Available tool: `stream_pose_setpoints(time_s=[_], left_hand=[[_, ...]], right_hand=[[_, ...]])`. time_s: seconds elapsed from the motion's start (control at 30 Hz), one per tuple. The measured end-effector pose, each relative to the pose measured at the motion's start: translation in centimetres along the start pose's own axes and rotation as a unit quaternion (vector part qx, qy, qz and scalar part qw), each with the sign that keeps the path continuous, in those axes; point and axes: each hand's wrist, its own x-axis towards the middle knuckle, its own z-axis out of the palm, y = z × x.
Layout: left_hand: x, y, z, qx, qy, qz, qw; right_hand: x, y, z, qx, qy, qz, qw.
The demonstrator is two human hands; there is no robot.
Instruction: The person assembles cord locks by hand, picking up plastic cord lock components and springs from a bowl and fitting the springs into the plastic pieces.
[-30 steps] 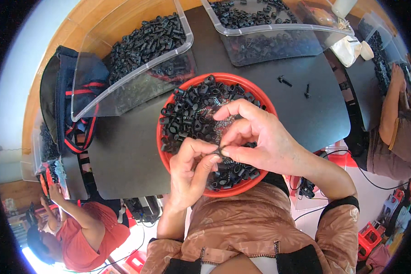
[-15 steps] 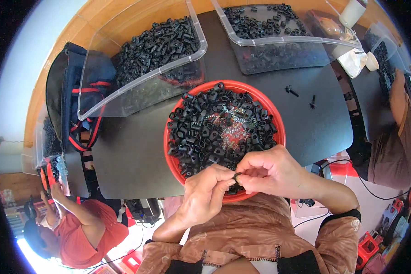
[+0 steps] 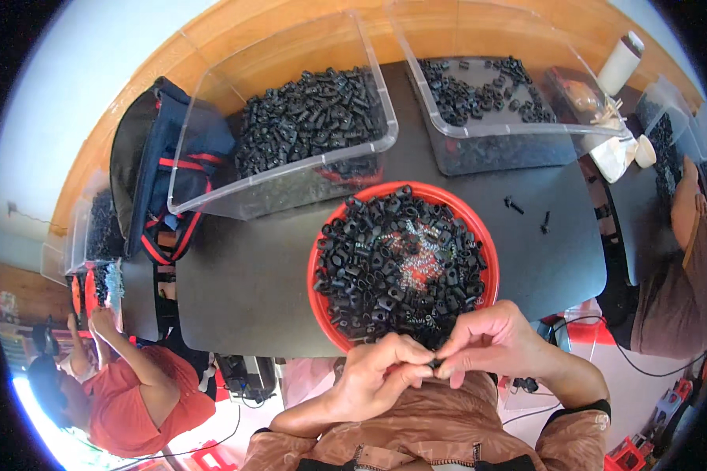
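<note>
Small black plastic part (image 3: 434, 363) is being pinched between fingers of left hand (image 3: 375, 378) and right hand (image 3: 499, 344), at 6 o'clock of round red bowl (image 3: 489, 259) on dark bench (image 3: 243, 275).

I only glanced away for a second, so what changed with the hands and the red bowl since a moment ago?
Both hands, left hand and right hand, drew back from over the round red plastic bowl of small black parts to its near rim, fingertips together on a small black piece. The bowl, the clear plastic bins and the dark table look unchanged.
</note>
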Motion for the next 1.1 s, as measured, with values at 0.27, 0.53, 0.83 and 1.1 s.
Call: stream_pose_setpoints(time_s=[0.27, 0.53, 0.83, 1.1], left_hand=[[-1.3, -1.5, 1.1, -0.198, -0.028, -0.007, 0.980], [7.2, 5.8, -5.6, 0.048, 0.131, 0.382, 0.914], [12.6, 4.1, -7.8, 0.391, 0.201, 0.204, 0.875], [14.2, -2.9, -6.1, 0.581, 0.076, 0.157, 0.795]], right_hand=[[-0.5, 1.6, 1.5, 0.089, -0.002, -0.016, 0.996], [-0.3, 0.1, 1.8, -0.009, 0.104, -0.123, 0.987], [-3.2, 2.5, 2.2, -0.034, 0.228, -0.120, 0.966], [-4.6, 3.5, 2.2, -0.108, 0.257, -0.102, 0.955]])
